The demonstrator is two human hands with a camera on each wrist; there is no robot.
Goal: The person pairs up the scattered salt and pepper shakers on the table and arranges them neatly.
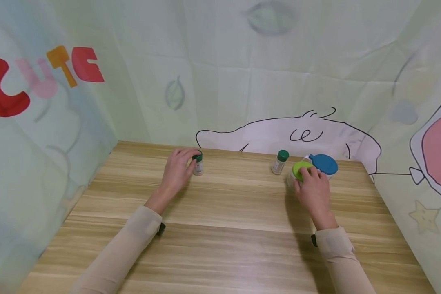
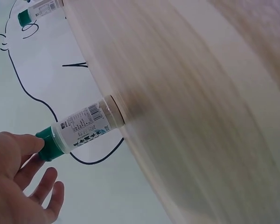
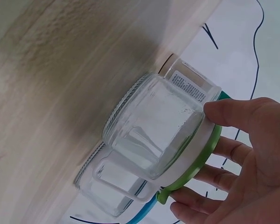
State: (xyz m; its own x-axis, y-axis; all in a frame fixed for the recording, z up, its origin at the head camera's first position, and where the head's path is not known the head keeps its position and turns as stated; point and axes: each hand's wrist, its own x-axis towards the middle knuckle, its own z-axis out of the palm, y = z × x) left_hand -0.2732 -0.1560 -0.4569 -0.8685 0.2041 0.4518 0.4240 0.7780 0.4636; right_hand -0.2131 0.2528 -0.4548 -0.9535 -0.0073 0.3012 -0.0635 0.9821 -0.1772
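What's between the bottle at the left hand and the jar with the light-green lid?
Another green-capped bottle stands between them, much nearer the jar, as the head view shows.

Long beige sleeves (image 1: 119, 247) carry a small, seemingly black piece (image 1: 161, 228) at each cuff (image 1: 332, 241).

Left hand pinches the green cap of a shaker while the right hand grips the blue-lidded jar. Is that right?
Not quite: the right hand grips the lime-lidded jar, as the right wrist view shows, not the blue-lidded jar beside it. The left hand does pinch the green cap of a shaker.
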